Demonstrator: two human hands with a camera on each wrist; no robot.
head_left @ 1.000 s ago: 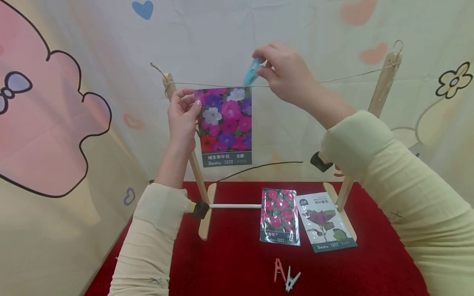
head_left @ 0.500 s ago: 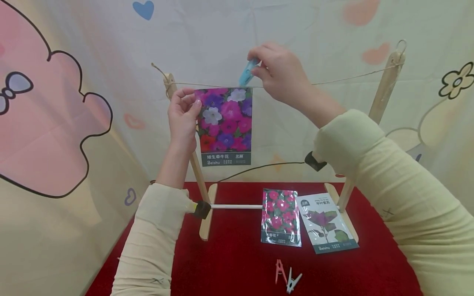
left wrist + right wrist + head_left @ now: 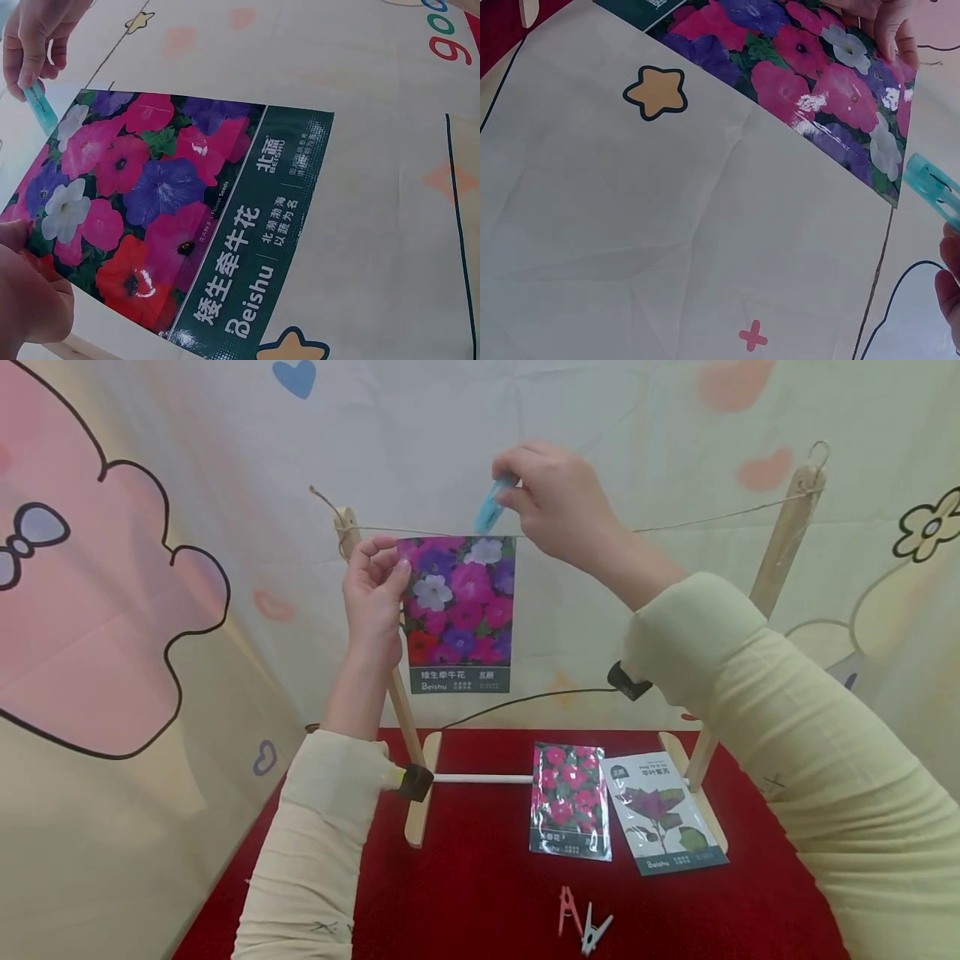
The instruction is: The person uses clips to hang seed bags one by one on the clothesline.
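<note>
My left hand (image 3: 375,593) pinches the upper left edge of a seed packet (image 3: 461,618) printed with pink, purple and white petunias. The packet hangs upright, its top edge at the twine (image 3: 697,522). Above that edge, my right hand (image 3: 558,502) pinches a light blue clothespin (image 3: 492,508) between thumb and fingers. The clothespin slants down, its tip right at the packet's top edge near the middle. In the right wrist view the clothespin (image 3: 930,184) is close beside the packet's top edge. The left wrist view shows the packet (image 3: 172,217) flat and glossy.
Two wooden posts (image 3: 787,543) hold the twine, joined low down by a white rod (image 3: 480,779). On the red cloth (image 3: 465,885) lie a pink-flower packet (image 3: 570,802), a white packet (image 3: 660,814), a pink clothespin (image 3: 567,910) and a white clothespin (image 3: 594,931).
My right hand has moved left along the packet's top edge with the blue clothespin, from near its right corner toward the middle. My left hand keeps its hold on the packet, almost still.
</note>
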